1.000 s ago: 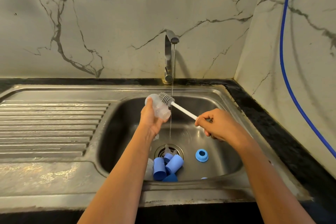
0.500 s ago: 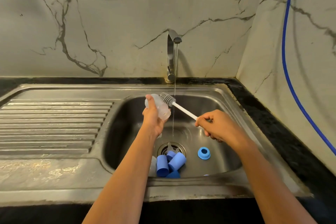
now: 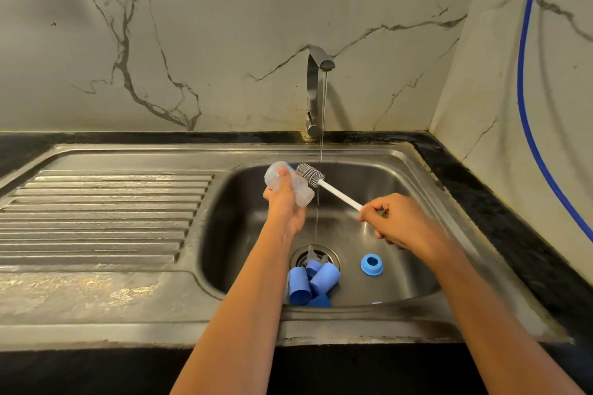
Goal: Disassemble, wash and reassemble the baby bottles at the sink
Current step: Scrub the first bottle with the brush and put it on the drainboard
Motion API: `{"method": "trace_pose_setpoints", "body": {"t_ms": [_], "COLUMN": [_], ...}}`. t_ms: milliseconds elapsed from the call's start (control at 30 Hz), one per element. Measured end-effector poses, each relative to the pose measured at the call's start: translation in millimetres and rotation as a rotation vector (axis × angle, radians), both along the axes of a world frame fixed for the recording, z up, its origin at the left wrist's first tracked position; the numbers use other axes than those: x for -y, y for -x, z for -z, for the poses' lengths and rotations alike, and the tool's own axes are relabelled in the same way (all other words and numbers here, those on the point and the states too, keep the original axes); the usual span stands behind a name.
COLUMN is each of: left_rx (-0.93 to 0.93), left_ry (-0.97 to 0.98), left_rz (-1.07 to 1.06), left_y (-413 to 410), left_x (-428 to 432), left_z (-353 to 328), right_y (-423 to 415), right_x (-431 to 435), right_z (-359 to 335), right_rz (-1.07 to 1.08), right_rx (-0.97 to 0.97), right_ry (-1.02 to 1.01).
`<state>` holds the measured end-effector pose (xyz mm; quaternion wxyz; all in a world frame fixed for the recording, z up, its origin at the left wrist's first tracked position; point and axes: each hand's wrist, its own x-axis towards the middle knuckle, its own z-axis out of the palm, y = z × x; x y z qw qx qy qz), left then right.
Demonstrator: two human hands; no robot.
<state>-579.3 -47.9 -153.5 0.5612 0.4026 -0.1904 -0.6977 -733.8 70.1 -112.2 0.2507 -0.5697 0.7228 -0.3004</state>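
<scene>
Scrubbing is the step in hand: the left hand (image 3: 285, 208) wraps its fingers round a clear bottle (image 3: 288, 184), held tilted below and just left of the tap (image 3: 316, 90), mouth end angled down toward the falling water. The right hand (image 3: 398, 223), below and right of the tap, pinches the white handle of a bottle brush (image 3: 309, 176), whose grey bristle head lies against the bottle's far side, seemingly outside it. Next, I judge, the brush head must be drawn back and lined up with the narrow mouth to reach inside. The bottle looks cloudy, wet and empty, bare of collar and teat. Blue caps (image 3: 313, 282) and a blue ring (image 3: 371, 263) lie on the sink (image 3: 401, 151) floor, well below the tap.
</scene>
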Motion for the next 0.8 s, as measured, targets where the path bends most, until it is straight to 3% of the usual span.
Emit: {"method": "trace_pose_setpoints", "body": {"t_ms": [233, 467, 600, 800], "left_rx": [-0.073, -0.048, -0.14, -0.062], "left_ry": [-0.091, 0.093, 0.083, 0.007], "left_rz": [-0.215, 0.056, 0.022, -0.086], "left_y": [-4.7, 0.6, -1.1, -1.9], "left_x": [3.9, -6.1, -2.1, 2.3], "left_z": [3.9, -0.8, -2.2, 3.2], "right_y": [-5.5, -3.6, -4.4, -6.1], "right_x": [0.4, 1.7, 0.5, -0.5], "right_z": [3.8, 9.8, 6.5, 3.9], "right_rz": [-0.029, 0.062, 0.038, -0.002], "right_rx": [-0.074, -0.112, -0.15, -0.161], "right_ry": [-0.022, 0.103, 0.103, 0.033]}}
